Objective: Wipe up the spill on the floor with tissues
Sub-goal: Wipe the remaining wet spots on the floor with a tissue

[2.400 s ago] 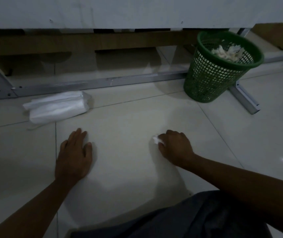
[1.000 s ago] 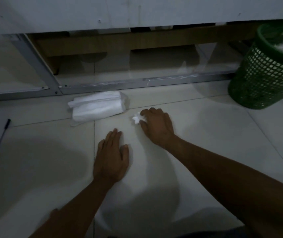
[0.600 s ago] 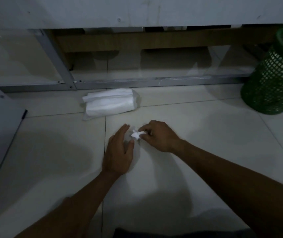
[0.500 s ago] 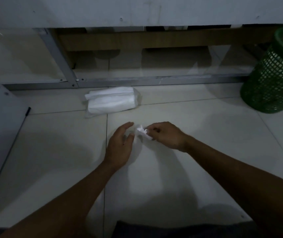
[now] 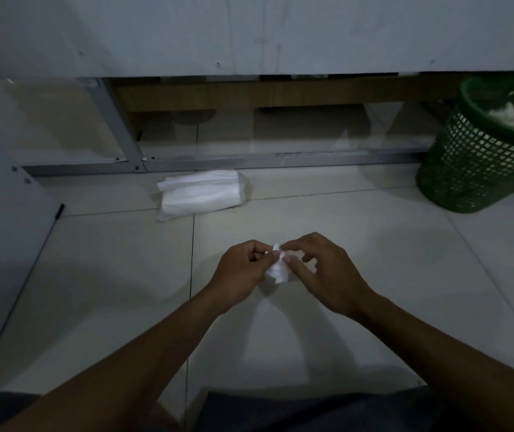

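Note:
A small crumpled white tissue [image 5: 277, 269] hangs between both hands above the pale tiled floor [image 5: 124, 275]. My left hand [image 5: 240, 272] pinches its left edge with thumb and fingers. My right hand [image 5: 321, 272] grips its top right part with the fingertips. A white pack of tissues [image 5: 201, 193] lies on the floor beyond the hands, near the metal rail. No wet patch is visible on the dim tiles.
A green mesh waste basket [image 5: 480, 163] with used white tissues inside stands at the far right. A metal frame rail [image 5: 249, 160] runs along the back under a white panel. A grey board [image 5: 3, 229] leans in at the left. My dark trousers fill the bottom edge.
My left hand has lifted off the floor and taken hold of the tissue. My right hand raised the tissue from the tiles. Both hands now hold it together, closer to me.

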